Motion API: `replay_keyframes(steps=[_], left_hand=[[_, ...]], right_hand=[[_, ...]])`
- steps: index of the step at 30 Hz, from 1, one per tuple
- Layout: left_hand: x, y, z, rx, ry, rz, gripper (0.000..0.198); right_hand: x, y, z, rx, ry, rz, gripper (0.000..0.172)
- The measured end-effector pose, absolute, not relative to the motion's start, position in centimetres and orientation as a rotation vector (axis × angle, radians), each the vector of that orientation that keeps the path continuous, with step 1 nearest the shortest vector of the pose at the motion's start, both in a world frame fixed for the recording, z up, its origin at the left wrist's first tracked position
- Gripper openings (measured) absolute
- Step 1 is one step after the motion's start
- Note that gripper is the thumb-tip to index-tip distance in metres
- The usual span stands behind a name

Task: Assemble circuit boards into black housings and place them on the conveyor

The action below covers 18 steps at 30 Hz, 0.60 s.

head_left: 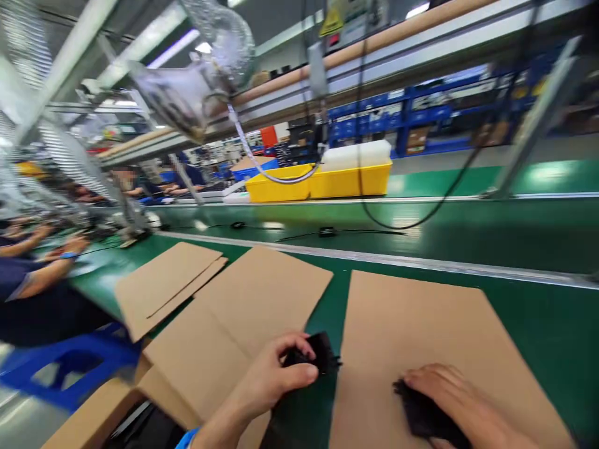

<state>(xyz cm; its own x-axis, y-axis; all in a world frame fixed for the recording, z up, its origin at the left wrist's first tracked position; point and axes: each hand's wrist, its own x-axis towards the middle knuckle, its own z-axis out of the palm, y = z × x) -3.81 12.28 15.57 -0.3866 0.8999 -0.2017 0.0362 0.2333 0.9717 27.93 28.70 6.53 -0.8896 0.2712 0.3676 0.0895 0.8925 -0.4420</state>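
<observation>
My left hand (285, 371) is closed around a small black plastic part (322, 352), its thumb and fingers pinching it above the green strip between two cardboard sheets. Over the right cardboard sheet (402, 312), my right hand (458, 399) grips a second black plastic part (423, 411), with the palm covering some of it. Small prongs stick out at the ends of both parts. Their exact kind cannot be made out. A folded cardboard sheet (262, 293) lies to the left of my left hand.
More cardboard sheets (163, 280) lie farther left on the green bench (524, 305). An open carton (88, 418) with dark contents stands at the lower left, near a blue stool (70, 368). Yellow bins (349, 181) stand beyond a metal rail. Co-workers sit at left.
</observation>
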Motion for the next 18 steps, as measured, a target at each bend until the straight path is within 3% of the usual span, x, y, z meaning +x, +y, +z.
replay_keyframes(steps=[2, 6, 9, 13, 18], left_hand=[[-0.7, 17.9, 14.9, 0.969, 1.558, 1.114, 0.031], [4.0, 24.6, 12.8, 0.936, 1.390, 0.896, 0.029], [4.8, 25.9, 12.3, 0.854, 1.239, 0.816, 0.031], [4.4, 25.8, 12.4, 0.745, 1.013, 0.676, 0.048], [3.9, 25.9, 11.6, 0.676, 0.814, 0.503, 0.059]], right_hand=[[28.3, 27.9, 9.7, -0.254, -2.723, 0.657, 0.069], [28.1, 26.9, 12.6, -0.227, -2.744, 0.684, 0.048], [27.9, 27.3, 12.1, -0.330, -2.656, 0.539, 0.046], [26.6, 29.8, 12.6, -0.515, -2.581, 0.436, 0.039], [25.6, 33.6, 14.3, -0.425, -2.625, 0.988, 0.019]])
